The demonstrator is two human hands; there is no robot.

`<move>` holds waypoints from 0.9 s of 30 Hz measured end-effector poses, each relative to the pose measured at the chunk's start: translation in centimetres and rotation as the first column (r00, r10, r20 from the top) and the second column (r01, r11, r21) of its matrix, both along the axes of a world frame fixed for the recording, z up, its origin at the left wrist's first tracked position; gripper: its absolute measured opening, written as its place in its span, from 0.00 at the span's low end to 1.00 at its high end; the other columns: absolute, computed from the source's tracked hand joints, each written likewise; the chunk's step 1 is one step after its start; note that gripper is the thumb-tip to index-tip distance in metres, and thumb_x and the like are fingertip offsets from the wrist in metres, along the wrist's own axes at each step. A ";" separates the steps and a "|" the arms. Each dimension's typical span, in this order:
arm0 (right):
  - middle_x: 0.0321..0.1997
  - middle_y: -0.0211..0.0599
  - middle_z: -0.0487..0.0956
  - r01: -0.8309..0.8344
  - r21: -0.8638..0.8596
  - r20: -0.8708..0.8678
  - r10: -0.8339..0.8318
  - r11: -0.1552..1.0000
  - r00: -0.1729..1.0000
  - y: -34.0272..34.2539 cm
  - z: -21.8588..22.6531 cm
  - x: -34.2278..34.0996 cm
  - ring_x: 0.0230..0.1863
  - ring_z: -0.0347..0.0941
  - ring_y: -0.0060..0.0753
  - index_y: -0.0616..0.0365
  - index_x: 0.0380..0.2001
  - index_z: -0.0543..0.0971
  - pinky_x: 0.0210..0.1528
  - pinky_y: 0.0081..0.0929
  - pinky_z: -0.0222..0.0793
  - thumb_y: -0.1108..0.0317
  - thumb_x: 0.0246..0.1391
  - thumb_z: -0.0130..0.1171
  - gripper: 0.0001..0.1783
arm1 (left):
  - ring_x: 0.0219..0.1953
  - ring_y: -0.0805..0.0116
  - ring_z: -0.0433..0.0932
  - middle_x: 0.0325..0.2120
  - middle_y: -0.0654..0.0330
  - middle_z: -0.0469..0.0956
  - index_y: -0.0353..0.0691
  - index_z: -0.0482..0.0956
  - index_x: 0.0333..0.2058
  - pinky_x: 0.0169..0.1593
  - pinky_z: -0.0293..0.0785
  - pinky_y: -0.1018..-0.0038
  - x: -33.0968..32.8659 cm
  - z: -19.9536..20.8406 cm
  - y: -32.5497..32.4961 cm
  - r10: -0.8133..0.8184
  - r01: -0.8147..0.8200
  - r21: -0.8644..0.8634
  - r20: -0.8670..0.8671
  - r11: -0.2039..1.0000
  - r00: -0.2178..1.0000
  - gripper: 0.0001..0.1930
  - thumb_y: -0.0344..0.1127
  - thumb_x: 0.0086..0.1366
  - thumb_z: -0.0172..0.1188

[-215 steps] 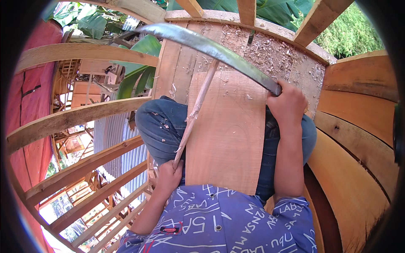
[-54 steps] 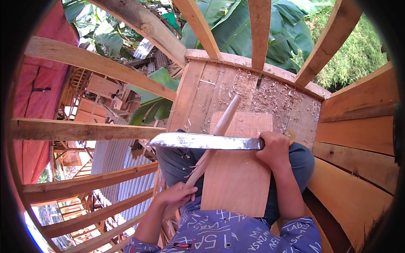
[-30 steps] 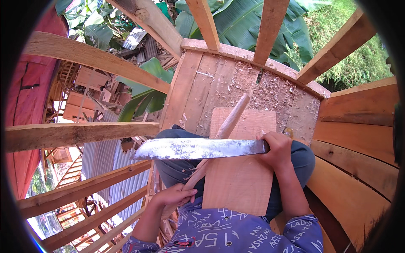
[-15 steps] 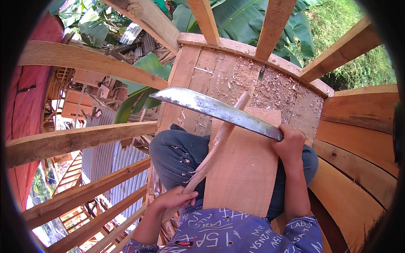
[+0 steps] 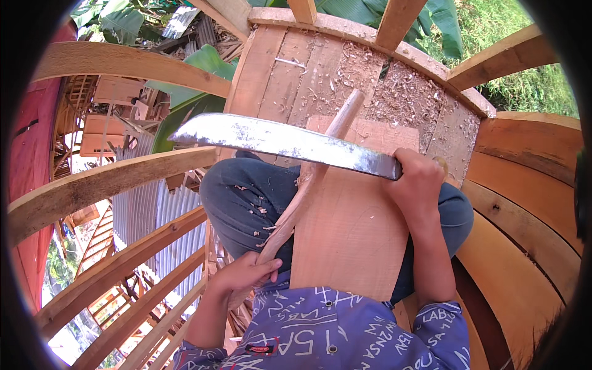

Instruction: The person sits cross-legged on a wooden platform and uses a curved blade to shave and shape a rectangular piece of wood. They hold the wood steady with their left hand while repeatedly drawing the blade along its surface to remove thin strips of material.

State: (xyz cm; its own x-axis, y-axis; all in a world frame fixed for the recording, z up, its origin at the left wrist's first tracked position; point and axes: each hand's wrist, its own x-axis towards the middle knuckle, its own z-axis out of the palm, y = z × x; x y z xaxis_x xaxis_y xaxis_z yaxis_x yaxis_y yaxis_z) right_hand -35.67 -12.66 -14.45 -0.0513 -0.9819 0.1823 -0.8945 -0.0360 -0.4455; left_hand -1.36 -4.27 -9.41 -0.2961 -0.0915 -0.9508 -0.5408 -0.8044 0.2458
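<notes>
In my right hand (image 5: 419,182) is the handle of a long machete (image 5: 271,139), its broad shiny blade reaching left across my lap. The fingers are wrapped round the handle, whose end peeks out past the fist. My left hand (image 5: 250,271) grips the near end of a debarked wooden stick (image 5: 302,200), thumb lying along it. This stick slants up and away to the right, and the blade crosses it in its upper half. Under both lies a flat wooden board (image 5: 351,237) resting over my legs. Peeled slivers hang from the stick near my left hand.
Wood shavings (image 5: 401,92) litter the plank floor (image 5: 259,71) ahead. Wooden railing bars (image 5: 117,185) rise on the left, and a curved plank wall (image 5: 524,228) stands close on the right. Beyond the rails are corrugated sheets (image 5: 132,213) and banana leaves (image 5: 209,61).
The machete blade has shifted left and slightly toward me along the stick. My view has tilted a little, so the board and stick's far end appear higher. Both grips stay the same.
</notes>
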 end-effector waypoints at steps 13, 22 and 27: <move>0.22 0.38 0.78 0.000 -0.030 -0.151 -0.004 1.000 0.989 -2.6 0.5 -1.9 0.26 0.76 0.45 0.53 0.22 0.78 0.27 0.40 0.68 0.67 0.36 0.61 0.06 | 0.16 0.79 0.62 0.12 0.70 0.65 0.37 0.78 0.23 0.22 0.58 0.78 0.3 0.8 -0.6 -0.029 0.028 0.032 0.038 0.999 0.999 0.23 0.53 0.66 0.55; 0.21 0.39 0.78 -0.028 -0.010 -0.129 0.027 1.000 0.991 -2.2 0.4 -0.7 0.27 0.77 0.43 0.53 0.19 0.77 0.27 0.39 0.69 0.64 0.40 0.59 0.05 | 0.17 0.80 0.61 0.13 0.70 0.65 0.36 0.79 0.23 0.23 0.58 0.80 -0.1 1.4 -1.1 0.045 -0.052 0.096 0.079 0.994 0.996 0.23 0.51 0.66 0.55; 0.21 0.39 0.78 0.236 -0.025 -0.127 -0.237 0.971 0.963 -2.8 -1.3 -4.7 0.28 0.78 0.43 0.52 0.21 0.79 0.30 0.40 0.72 0.63 0.40 0.60 0.06 | 0.16 0.81 0.59 0.12 0.72 0.62 0.37 0.78 0.23 0.22 0.55 0.81 -1.2 1.9 -1.6 0.034 -0.044 0.062 0.162 0.997 0.986 0.22 0.51 0.66 0.56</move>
State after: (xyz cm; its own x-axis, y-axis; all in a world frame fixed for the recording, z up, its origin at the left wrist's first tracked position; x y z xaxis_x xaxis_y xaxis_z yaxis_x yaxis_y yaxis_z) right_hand -40.38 -15.45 -15.74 -0.2578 -0.9427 0.2117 -0.9276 0.1802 -0.3272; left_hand -2.57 -5.83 -7.49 -0.1360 -0.0366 -0.9900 -0.5372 -0.8369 0.1047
